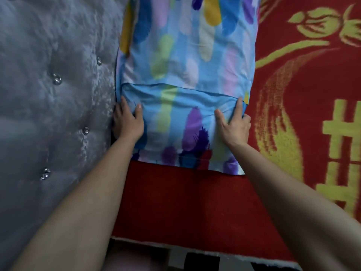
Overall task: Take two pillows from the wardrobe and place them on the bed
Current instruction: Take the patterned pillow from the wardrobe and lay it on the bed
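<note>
Lying on the red bed cover (175,202), the feather-print pillow (187,61) runs lengthwise just beside the grey tufted headboard (48,94), its near end short of the bed's edge. The left hand (128,122) grips the pillow's side next to the headboard, thumb on top and fingers tucked into the gap there. The right hand (234,126) clasps the opposite side, fingers spread over the blue fabric.

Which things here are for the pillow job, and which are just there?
For the job:
pillow
red bed cover
left hand
right hand

Just there:
grey padded headboard
shiny studs on it
</note>
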